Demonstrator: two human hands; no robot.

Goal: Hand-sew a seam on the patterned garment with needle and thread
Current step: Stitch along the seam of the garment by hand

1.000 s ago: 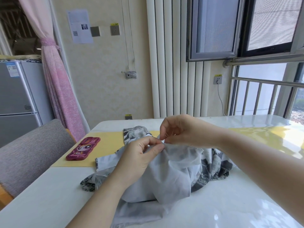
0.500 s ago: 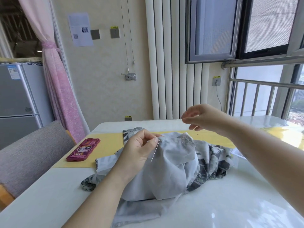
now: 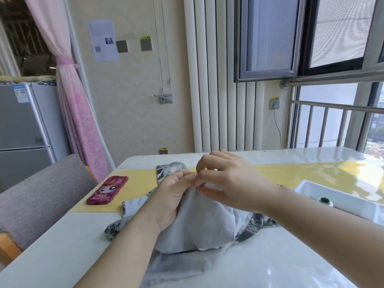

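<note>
The patterned garment (image 3: 199,229), grey with its pale inside turned out, lies bunched on the white table (image 3: 280,262). My left hand (image 3: 173,196) grips a raised fold of the cloth at its top edge. My right hand (image 3: 226,181) is just to the right, fingertips pinched together against the same fold, touching the left fingers. The needle and thread are hidden between the fingers.
A red phone case (image 3: 107,190) lies on the yellow mat (image 3: 137,183) at the left. A white tray (image 3: 340,196) with a dark thread spool (image 3: 325,201) stands at the right. A grey chair (image 3: 39,196) is beside the table's left edge.
My right hand had pulled up and away to the right with the thread; it has now come back down to the fold beside my left hand. The needle seen earlier is no longer visible.
</note>
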